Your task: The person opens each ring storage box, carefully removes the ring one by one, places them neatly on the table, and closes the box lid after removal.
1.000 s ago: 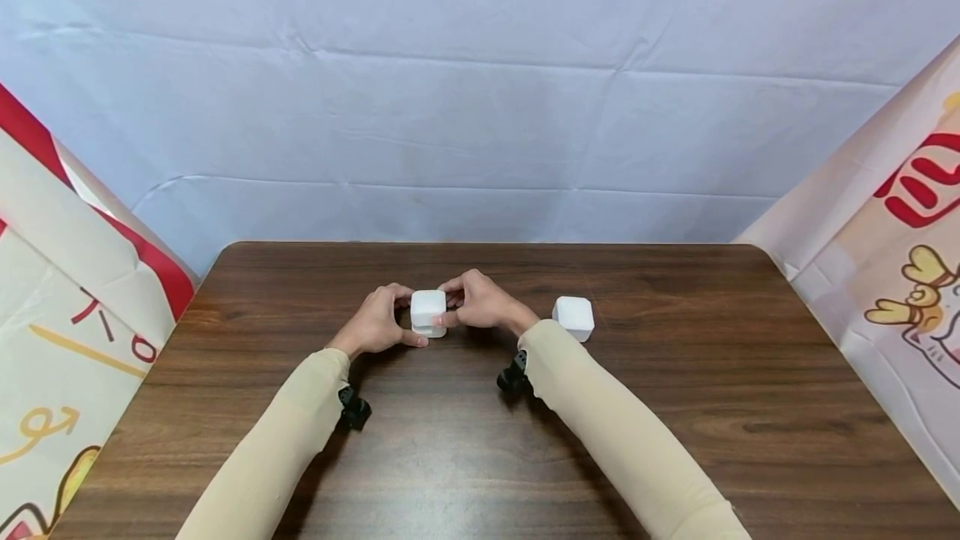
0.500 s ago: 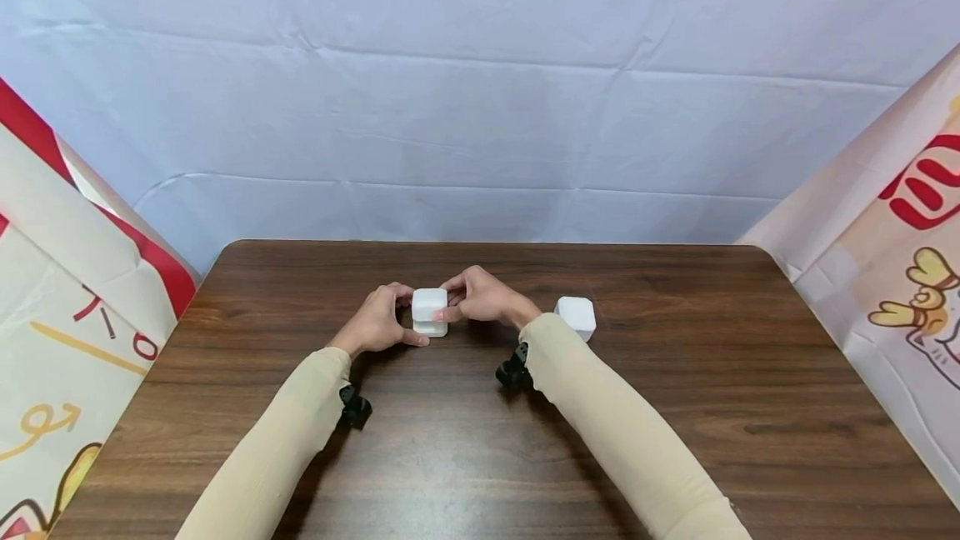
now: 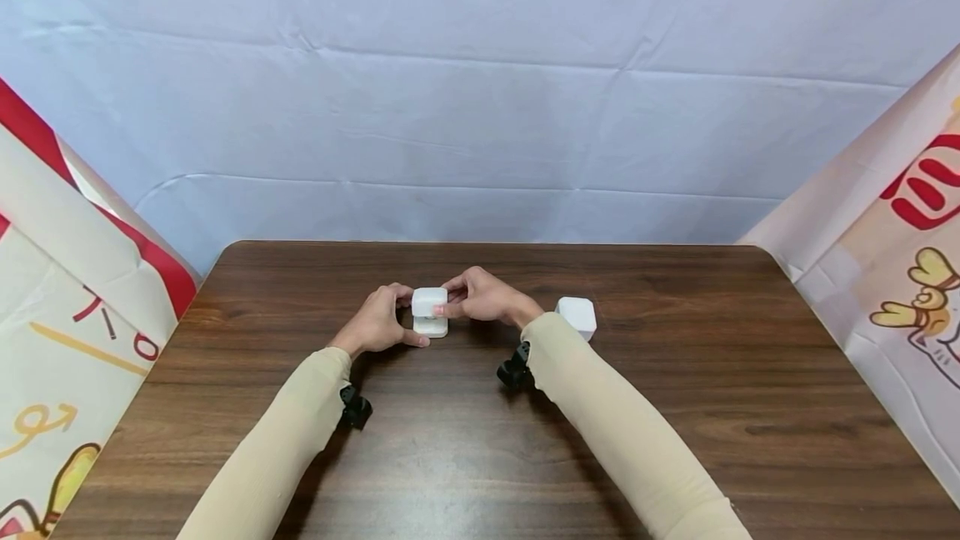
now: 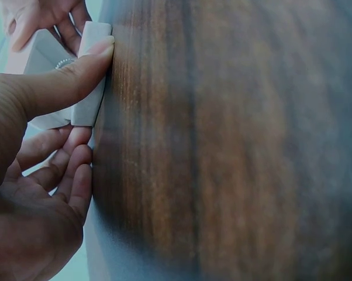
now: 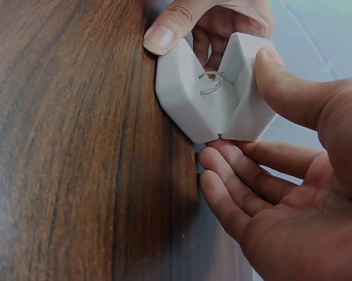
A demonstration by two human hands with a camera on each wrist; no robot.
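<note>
A white ring box (image 3: 431, 328) stands hinged partway open on the wooden table, left of its middle. A thin silver-coloured ring (image 5: 221, 76), beaded with small stones, sits upright inside, visible between the two halves in the right wrist view. My left hand (image 3: 377, 323) grips the lower half, its thumb (image 4: 76, 79) across the front and its fingers behind. With my right hand (image 3: 485, 298) I pinch the raised lid (image 5: 252, 120), the thumb (image 5: 293, 93) at its front edge and the other fingers near the hinge side.
A second white box (image 3: 576, 317) of similar shape sits on the table (image 3: 675, 407), just beyond my right forearm. A pale cloth (image 3: 465, 107) hangs behind the far edge, and printed cloths hang at both sides.
The lid has tilted back under my right hand, and the gap between the ring box's halves has widened. My left hand has stayed around the base.
</note>
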